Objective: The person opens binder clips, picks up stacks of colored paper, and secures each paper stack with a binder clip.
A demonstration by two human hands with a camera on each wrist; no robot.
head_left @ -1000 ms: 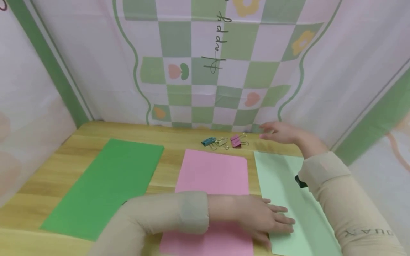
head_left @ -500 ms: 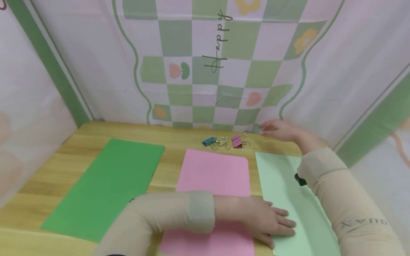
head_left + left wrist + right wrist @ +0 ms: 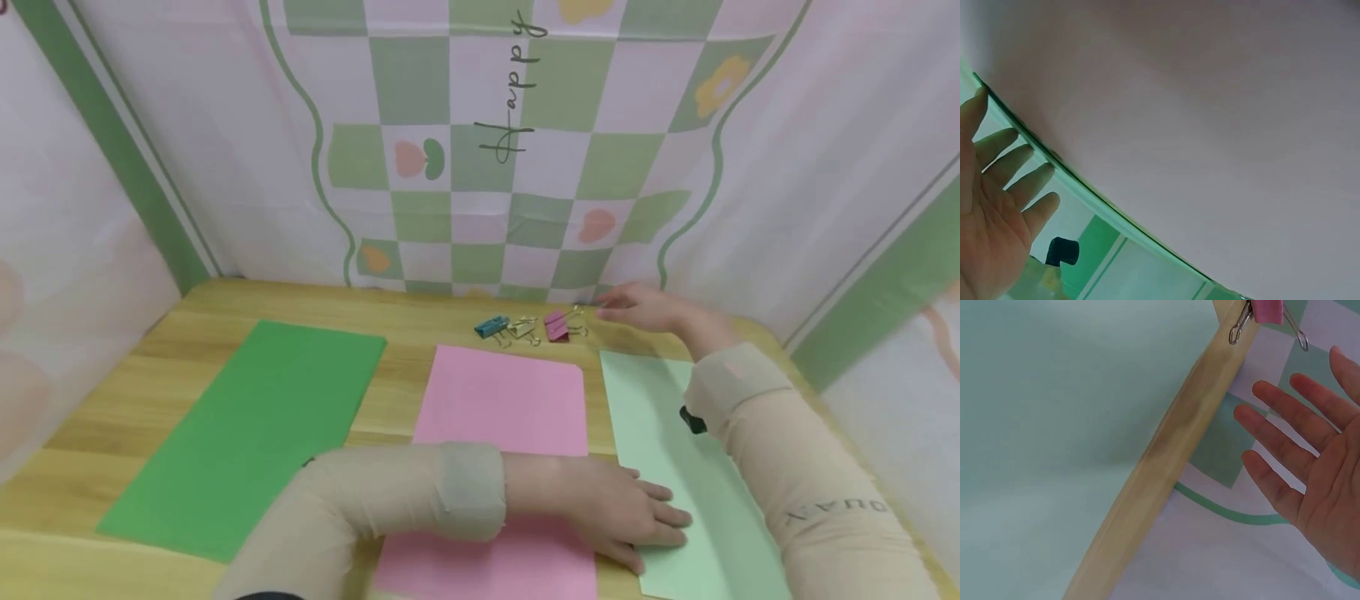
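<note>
My left hand (image 3: 618,508) lies palm down with spread fingers over the left edge of the pale green sheet (image 3: 660,404), its forearm crossing the pink sheet (image 3: 498,392). In the left wrist view the fingers of the left hand (image 3: 997,200) are straight. Toward the back of the table my right hand (image 3: 637,308) hovers just right of a pink binder clip (image 3: 556,327), holding nothing. The right wrist view shows that hand (image 3: 1316,450) with extended fingers, and the pink binder clip (image 3: 1268,311) with its wire handles at the top edge.
Left of the pink clip lie a blue binder clip (image 3: 492,327) and a pale yellow one (image 3: 521,327). A dark green sheet (image 3: 255,433) is on the left of the wooden table (image 3: 172,367). A checkered curtain (image 3: 480,167) hangs behind the table.
My right hand has shifted slightly left, closer to the pink binder clip. The left hand stays nearly in place on the pale green sheet, and the sheets and clips keep their arrangement.
</note>
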